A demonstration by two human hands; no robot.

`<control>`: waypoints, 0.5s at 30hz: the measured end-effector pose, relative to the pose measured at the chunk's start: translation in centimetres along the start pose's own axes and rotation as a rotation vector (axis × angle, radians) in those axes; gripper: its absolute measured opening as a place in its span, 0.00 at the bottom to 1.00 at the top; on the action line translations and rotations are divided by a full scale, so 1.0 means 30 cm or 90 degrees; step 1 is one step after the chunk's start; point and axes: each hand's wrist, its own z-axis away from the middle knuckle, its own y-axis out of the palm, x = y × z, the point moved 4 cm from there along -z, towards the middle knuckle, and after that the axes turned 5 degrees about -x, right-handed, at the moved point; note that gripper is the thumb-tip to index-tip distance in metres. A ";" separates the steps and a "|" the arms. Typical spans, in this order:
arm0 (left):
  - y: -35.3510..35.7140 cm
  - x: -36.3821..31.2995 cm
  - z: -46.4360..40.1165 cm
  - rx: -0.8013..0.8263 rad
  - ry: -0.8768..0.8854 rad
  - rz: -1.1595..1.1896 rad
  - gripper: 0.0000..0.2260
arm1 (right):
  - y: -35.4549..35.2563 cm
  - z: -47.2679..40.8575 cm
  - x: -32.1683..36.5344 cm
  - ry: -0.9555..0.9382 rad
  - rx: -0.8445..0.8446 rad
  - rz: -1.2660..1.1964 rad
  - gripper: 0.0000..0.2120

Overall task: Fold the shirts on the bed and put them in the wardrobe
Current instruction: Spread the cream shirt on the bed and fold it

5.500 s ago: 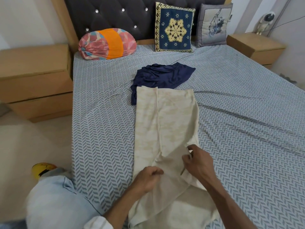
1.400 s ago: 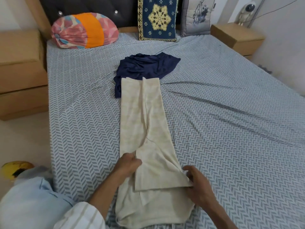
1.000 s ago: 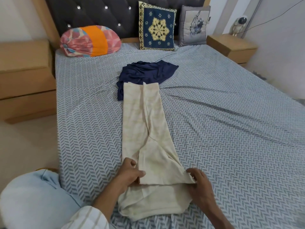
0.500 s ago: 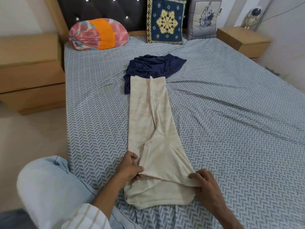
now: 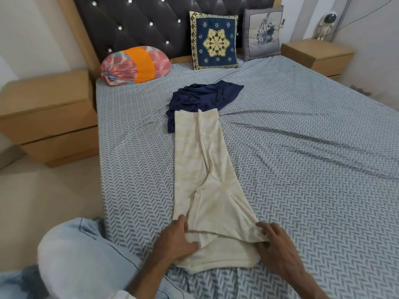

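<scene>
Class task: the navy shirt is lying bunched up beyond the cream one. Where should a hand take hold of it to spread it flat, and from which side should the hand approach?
Probably by the edge at the far right of the navy shirt, reaching in from the right. That edge lies open on the bed, while the near part sits under the end of the cream shirt.

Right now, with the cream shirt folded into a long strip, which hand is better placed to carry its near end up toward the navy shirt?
Probably the right hand: it pinches the folded corner of the cream shirt. The left hand grips the opposite edge lower down.
</scene>
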 end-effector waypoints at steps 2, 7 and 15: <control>0.022 0.004 0.022 0.042 0.038 -0.080 0.22 | 0.002 0.002 -0.002 0.024 0.000 0.005 0.20; 0.062 0.030 0.059 0.091 0.154 -0.136 0.10 | -0.028 0.024 0.006 0.027 0.008 -0.007 0.18; 0.066 0.055 0.051 0.085 0.128 -0.064 0.06 | -0.048 -0.008 -0.004 0.018 0.113 -0.033 0.10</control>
